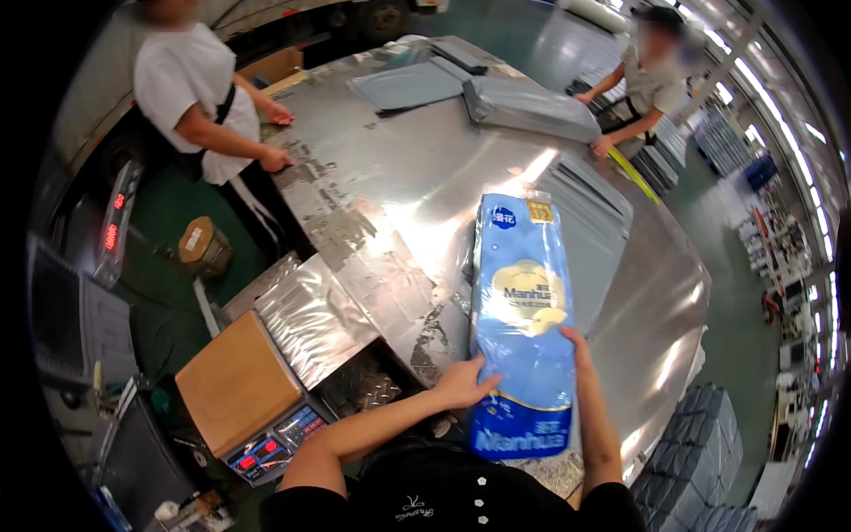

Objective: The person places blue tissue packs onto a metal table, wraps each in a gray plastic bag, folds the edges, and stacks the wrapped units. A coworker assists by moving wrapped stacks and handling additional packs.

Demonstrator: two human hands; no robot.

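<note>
A long blue plastic-wrapped package point(525, 355) with a pale cream patch in its middle is held in front of my body, over the near edge of the metal table point(372, 160). My left hand point(467, 383) grips its left side, thumb on the front face. On its right side my right hand point(581, 350) is closed, with most of the fingers hidden behind the package. Past the package, grey plastic bags point(594, 213) lie flat on the metal, partly covered by it.
A weighing scale point(239, 381) with a brown top stands at the left. One person point(191, 106) stands across the table's left edge; another point(651, 80), far right, handles a grey plastic bundle point(527, 108). Grey wrapped stacks point(691, 443) sit at the lower right.
</note>
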